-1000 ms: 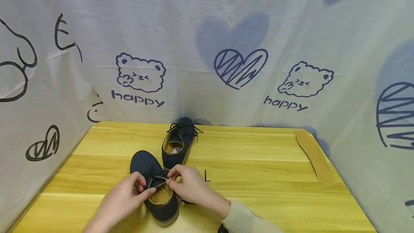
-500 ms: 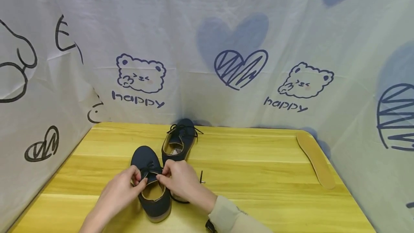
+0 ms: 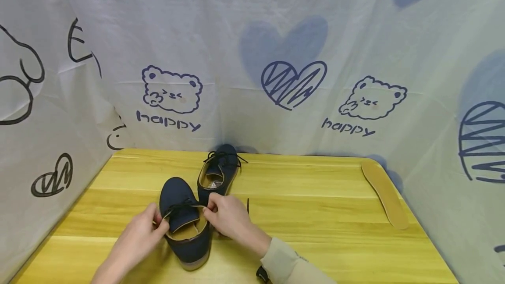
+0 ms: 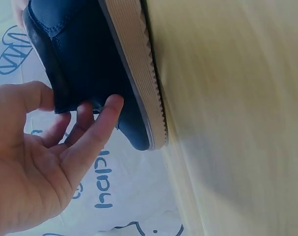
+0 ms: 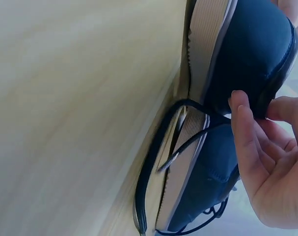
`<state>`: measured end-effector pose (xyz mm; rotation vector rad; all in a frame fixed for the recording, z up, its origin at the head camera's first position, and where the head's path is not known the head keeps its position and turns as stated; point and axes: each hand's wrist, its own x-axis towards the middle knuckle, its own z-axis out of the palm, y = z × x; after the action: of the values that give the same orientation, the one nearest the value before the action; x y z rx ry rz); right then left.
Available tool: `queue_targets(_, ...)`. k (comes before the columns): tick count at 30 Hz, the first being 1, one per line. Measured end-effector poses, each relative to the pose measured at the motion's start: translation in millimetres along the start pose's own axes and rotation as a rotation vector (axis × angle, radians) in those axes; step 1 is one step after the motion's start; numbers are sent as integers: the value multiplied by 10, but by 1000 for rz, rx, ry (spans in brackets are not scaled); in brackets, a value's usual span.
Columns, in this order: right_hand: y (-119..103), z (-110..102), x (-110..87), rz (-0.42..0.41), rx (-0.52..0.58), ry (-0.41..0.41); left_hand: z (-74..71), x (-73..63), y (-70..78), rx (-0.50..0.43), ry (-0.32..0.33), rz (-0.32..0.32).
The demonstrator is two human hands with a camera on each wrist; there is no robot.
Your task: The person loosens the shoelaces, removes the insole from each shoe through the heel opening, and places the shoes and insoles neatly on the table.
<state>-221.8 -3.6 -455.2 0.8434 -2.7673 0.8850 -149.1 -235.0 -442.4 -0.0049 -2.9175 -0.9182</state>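
Note:
A navy lace-up shoe (image 3: 191,252) with a tan lining and pale ribbed sole stands on the wooden table, toe pointing away. At the left edge of its opening, my left hand (image 3: 138,235) pinches the eyelet flap between thumb and fingers. The opposite flap is pinched by my right hand (image 3: 233,221). Between the spread flaps lies the dark tongue (image 3: 183,219). The left wrist view shows the shoe's side (image 4: 87,59) above my fingers. In the right wrist view a loose dark lace (image 5: 149,167) loops down beside my right hand.
A second navy shoe (image 3: 227,157) with a tied bow stands just behind, close to the first. A tan insole (image 3: 384,194) lies at the table's right side. Part of a small black object (image 3: 262,274) shows by the right sleeve. Printed white cloth (image 3: 236,117) walls the table's back and sides.
Both hands first shifted with the shoe, which turned straighter. Since then they have moved apart, spreading the flaps, and the tongue shows more. The second shoe and the insole stayed put.

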Motion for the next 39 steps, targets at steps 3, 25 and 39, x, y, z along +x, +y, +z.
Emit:
queue_targets(3,39,-11,11,33,24,-25,-12,-22,-43,-40,2,-14)
queue_targets(25,26,-51,-14,112,165,-109,-61,-101,-58,-111,-21,-97)
queue_targets(39,-35,-20,-78,-16,44,25,14,-35,-92,-155,-20,-23)
